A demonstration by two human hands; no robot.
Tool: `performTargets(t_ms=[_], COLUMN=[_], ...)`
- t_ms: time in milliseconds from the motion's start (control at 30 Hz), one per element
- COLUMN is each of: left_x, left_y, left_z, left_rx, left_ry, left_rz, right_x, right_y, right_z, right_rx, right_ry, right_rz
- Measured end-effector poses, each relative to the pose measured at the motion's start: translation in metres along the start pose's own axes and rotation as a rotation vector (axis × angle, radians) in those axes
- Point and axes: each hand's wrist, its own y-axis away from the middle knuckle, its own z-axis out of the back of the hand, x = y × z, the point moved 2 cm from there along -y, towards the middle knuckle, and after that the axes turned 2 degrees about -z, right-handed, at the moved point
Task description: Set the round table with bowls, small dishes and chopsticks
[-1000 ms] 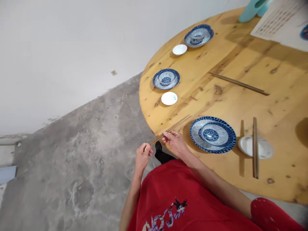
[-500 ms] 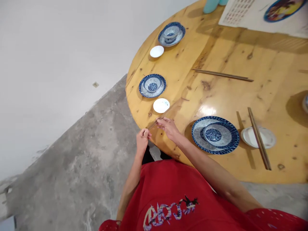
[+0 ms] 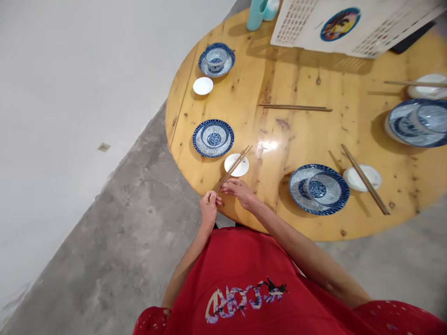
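A pair of wooden chopsticks (image 3: 231, 171) slants across a small white dish (image 3: 242, 168) near the table's left front edge. My left hand (image 3: 208, 204) pinches the chopsticks at their near end. Beside it, my right hand (image 3: 238, 190) is closed on the same pair a little farther along, fingertips pressed to the sticks. Just beyond the dish stands a blue-patterned plate (image 3: 196, 145) with a matching bowl (image 3: 214, 138) on it. To the right of my right hand is another blue-rimmed plate (image 3: 296, 197) carrying a bowl (image 3: 323, 186).
Chopsticks (image 3: 365, 179) rest across a white dish (image 3: 375, 176) at right. Another pair of chopsticks (image 3: 295, 107) lies mid-table. More plates sit far left and far right. A white plastic basket (image 3: 307, 32) and a turquoise bottle (image 3: 256, 16) stand at the back.
The chopsticks in my hands now lie over the small white dish; before, they were beside it, lower on the table. The view has shifted right, showing more of the table.
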Motion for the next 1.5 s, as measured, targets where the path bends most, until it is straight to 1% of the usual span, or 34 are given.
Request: performTargets(t_ms=[133,267,400,500,800,1067,1267,1500], left_x=[0.0,-0.001,-0.001,0.001,0.001,0.0,0.004,0.005], left_y=[-0.01,-0.017,-0.024,-0.026,-0.025,-0.02,-0.018,-0.018], left_z=[0.007,0.011,0.008,0.003,-0.004,-0.01,-0.011,-0.011], left_rx=[0.074,0.167,0.218,0.242,0.237,0.26,0.275,0.278], left_ry=[-0.036,-0.08,-0.099,-0.111,-0.161,-0.202,-0.213,-0.218], left_rz=[0.001,-0.003,-0.019,-0.017,-0.016,0.015,0.02,0.041], right_x=[-0.005,-0.005,-0.006,-0.007,-0.014,-0.014,-0.017,-0.017], right_y=[-0.006,-0.011,-0.015,-0.018,-0.018,-0.019,-0.021,-0.023], right_z=[-0.016,-0.026,-0.028,-0.027,-0.015,-0.01,-0.006,-0.006], right_rx=[-0.094,-0.156,-0.221,-0.236,-0.224,-0.173,-0.227,-0.24], right_ry=[-0.047,-0.069,-0.039,-0.052,-0.069,-0.032,0.001,0.014], right_rz=[0.005,0.029,0.013,-0.008,0.006,0.029,0.019,-0.004])
